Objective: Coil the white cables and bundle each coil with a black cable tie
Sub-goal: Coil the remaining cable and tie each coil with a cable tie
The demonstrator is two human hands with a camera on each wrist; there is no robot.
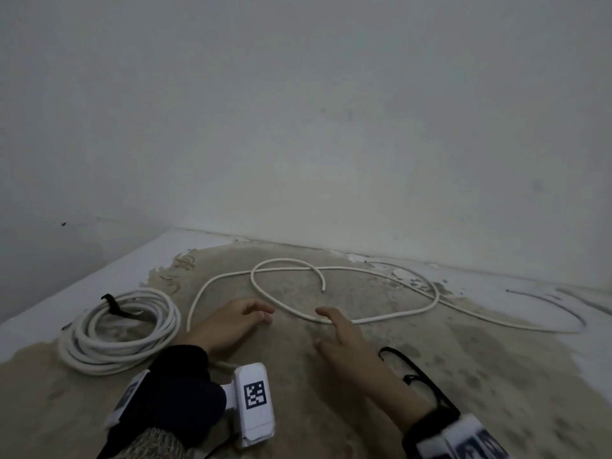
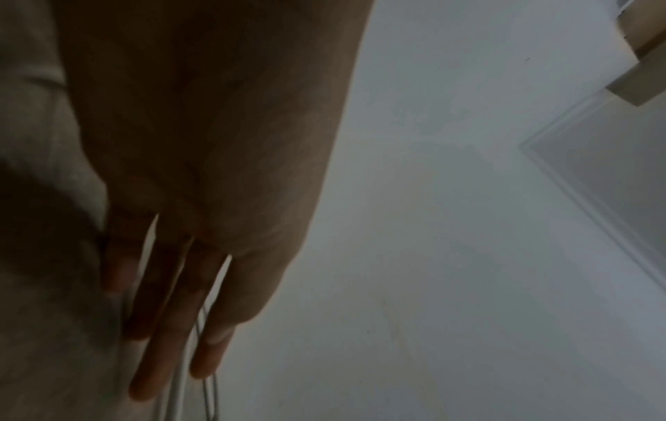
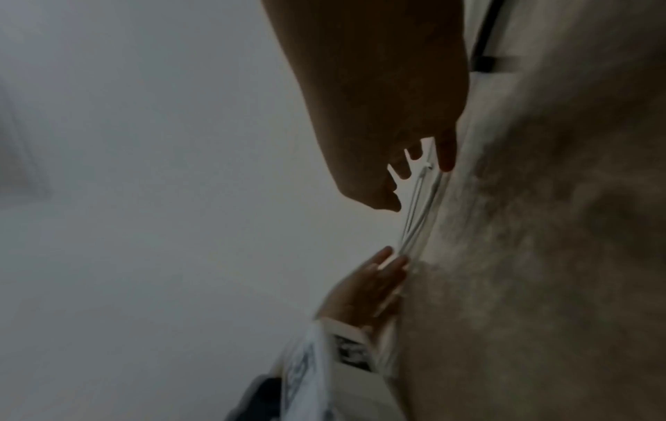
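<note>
white loose cable [image 1: 344,318] — just beyond right hand [image 1: 344,339], fingers spread.

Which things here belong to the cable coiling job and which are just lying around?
Job: loose cable; tied coil; spare tie; left hand; right hand.

Just there: worn tabletop; wall; wrist cameras.

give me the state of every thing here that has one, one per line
coiled cable: wound up, black tie round it, lying on the table
loose cable: uncoiled, sprawled in open loops
spare cable tie: unused, lying beside the right wrist
left hand: open, holding nothing
right hand: open, fingers reaching at the loose cable
</note>
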